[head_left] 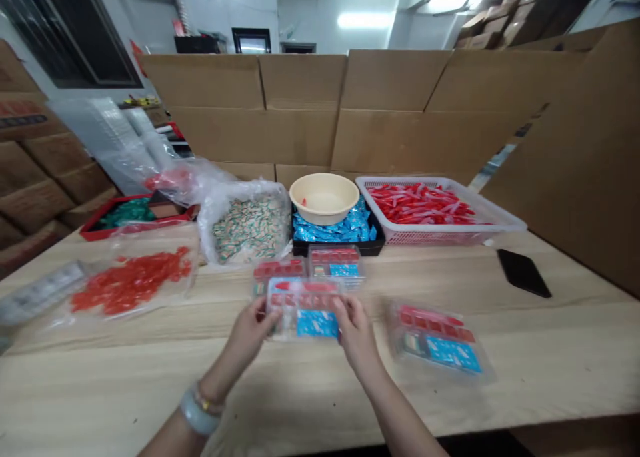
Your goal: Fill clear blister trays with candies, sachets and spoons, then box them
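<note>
My left hand (247, 347) and my right hand (357, 330) grip opposite sides of a clear plastic compartment tray (303, 307) just above the wooden table (320, 390). The tray holds red pieces along its top and a blue packet in a lower compartment. Two similar filled trays (335, 267) sit close together just beyond it, and another (277, 273) overlaps that pair on the left. A further filled tray (437, 340) lies to the right of my right hand, apart from it.
Along the back stand a beige bowl (324, 199), a white basket of red pieces (425, 210), a black tray of blue sachets (335, 227), and a bag of small wrapped items (247, 223). A black phone (523, 272) lies at right. Cardboard sheets (340, 110) stand behind.
</note>
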Motion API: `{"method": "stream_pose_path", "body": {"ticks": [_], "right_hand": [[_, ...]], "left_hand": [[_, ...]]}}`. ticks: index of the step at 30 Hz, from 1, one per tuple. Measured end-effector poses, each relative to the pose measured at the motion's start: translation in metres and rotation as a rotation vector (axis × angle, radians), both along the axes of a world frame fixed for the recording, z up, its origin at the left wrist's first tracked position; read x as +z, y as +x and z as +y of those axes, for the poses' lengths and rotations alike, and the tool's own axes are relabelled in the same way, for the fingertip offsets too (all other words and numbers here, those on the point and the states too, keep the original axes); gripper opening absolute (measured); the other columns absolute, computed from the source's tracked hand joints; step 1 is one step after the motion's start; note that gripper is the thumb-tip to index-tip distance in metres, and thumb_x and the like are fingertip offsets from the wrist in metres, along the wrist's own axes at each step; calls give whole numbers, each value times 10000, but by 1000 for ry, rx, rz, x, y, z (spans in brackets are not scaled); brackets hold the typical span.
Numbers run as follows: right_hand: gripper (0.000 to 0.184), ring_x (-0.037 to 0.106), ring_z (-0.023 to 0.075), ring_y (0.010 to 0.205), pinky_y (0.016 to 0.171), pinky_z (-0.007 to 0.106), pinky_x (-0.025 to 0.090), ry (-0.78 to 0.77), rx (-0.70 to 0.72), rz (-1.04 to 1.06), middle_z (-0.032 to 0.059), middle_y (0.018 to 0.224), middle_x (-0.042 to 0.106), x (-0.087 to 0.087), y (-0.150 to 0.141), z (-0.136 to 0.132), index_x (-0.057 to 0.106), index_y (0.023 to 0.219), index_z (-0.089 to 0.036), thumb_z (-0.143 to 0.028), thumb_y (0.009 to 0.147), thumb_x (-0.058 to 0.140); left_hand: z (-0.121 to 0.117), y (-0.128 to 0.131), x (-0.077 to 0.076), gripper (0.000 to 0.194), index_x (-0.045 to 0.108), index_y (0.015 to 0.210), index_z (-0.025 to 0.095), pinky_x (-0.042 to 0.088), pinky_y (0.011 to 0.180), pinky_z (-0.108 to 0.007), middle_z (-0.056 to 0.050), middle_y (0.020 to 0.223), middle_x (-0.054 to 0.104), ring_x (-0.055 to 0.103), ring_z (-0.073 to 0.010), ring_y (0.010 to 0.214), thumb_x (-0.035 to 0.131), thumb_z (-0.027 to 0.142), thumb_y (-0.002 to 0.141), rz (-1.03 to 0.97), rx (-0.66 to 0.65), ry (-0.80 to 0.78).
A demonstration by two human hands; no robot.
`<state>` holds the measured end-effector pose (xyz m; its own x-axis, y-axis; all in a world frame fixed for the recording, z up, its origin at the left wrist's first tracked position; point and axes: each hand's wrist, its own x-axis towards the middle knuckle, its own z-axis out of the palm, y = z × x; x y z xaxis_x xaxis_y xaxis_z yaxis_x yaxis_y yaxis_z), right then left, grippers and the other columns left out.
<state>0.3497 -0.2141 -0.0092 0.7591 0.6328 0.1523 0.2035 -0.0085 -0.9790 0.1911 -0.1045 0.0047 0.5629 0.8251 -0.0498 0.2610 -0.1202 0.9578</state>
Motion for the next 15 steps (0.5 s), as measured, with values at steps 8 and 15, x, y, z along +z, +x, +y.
{"method": "stream_pose_path", "body": {"ticks": [8,15], "right_hand": [[203,521,254,910,740,336,391,-570,89,-731,148,933,578,50,-2,111,602,841,-139,-293,745,514],[472,419,320,1081,860,413,335,-716,-69,-484,200,1091,502,55,110,85,509,1065,-101,-467,786,407]], "left_hand": [[95,-6,1,223,587,865,122,435,652,-309,-28,646,568,552,-186,677,537,259,696,270,160,201],[73,48,19,394,474,1103,120,283,935,-395,-142,1138,454,353,-263,1125,539,211,726,189,161,622]]}}
